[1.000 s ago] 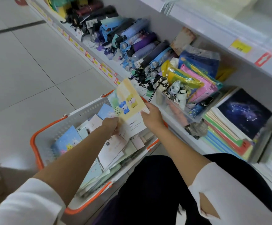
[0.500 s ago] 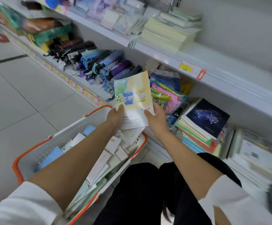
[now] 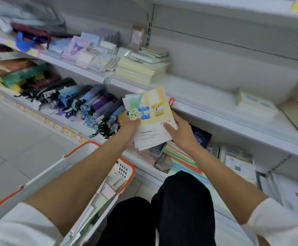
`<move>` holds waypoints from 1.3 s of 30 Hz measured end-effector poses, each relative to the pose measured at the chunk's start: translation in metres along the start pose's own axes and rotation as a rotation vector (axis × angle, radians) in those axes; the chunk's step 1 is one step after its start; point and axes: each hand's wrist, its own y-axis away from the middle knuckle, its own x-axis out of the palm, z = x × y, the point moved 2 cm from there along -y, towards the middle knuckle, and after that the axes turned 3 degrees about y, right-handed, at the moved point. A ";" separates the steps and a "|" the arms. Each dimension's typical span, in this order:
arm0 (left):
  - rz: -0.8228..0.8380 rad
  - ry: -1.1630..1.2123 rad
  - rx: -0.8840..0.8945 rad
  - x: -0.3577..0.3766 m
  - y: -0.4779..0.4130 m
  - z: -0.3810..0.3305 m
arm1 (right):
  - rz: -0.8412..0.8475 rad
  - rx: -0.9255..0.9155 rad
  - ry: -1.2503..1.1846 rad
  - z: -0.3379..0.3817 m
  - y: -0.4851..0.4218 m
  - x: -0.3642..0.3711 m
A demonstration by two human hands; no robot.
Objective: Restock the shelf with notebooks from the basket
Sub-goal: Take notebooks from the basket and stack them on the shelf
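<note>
Both hands [image 3: 130, 124] [image 3: 181, 133] pinch the notebooks [image 3: 151, 119]; squaring their edges first should help them land flat on the shelf [image 3: 194, 89].

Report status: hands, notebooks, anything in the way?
Both grip the notebooks: left hand on left edge, right hand on right. Held up before the middle shelf, out of the basket. Bare space right of the cream stack; nothing blocking.

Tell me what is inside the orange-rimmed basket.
Pale notebooks lie loosely stacked at one side of the basket. The left forearm covers most of the inside; the rest cannot be seen.
</note>
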 end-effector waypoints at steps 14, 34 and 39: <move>0.528 -0.225 -0.044 0.224 0.020 -0.038 | -0.527 0.306 -0.281 -0.054 0.031 -0.192; 0.491 -0.576 0.234 0.406 -0.086 0.013 | -0.651 0.480 -0.093 -0.186 -0.048 -0.337; 0.583 -0.464 0.173 0.396 -0.101 0.032 | -0.494 0.548 -0.081 -0.216 -0.046 -0.337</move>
